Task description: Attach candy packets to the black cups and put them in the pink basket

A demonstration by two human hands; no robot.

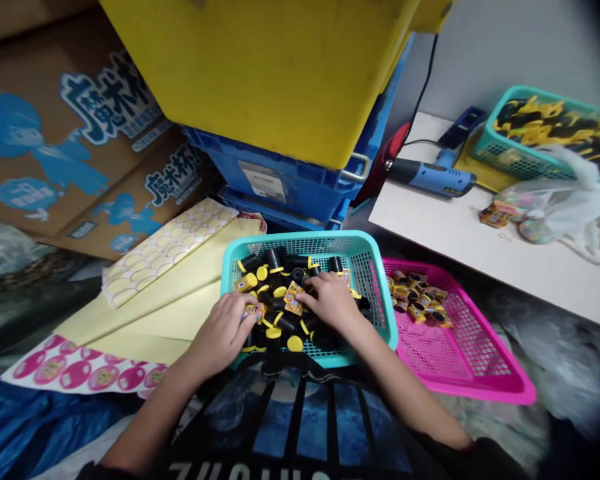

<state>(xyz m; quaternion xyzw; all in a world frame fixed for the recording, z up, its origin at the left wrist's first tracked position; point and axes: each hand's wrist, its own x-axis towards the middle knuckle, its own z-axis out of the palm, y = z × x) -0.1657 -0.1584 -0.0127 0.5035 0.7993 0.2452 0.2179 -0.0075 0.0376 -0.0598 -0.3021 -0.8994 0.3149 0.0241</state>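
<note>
A teal mesh basket [375, 267] on my lap holds several small black tubes with yellow caps [275, 263]. My left hand [225, 330] is closed on one small tube with a printed label [253, 311] at the basket's left side. My right hand [333, 300] lies over the tubes in the middle of the basket, its fingers pinching a small printed sticker [293, 297]. The two hands are close together, the sticker between them.
A pink basket [470, 367] with labelled tubes [417, 300] sits to the right. Sticker sheets [165, 247] and yellow backing paper [155, 313] lie on the left. Behind stand blue crates [280, 173], a yellow bin [270, 67], cardboard boxes, a white table [455, 233] with a blue tool [430, 177].
</note>
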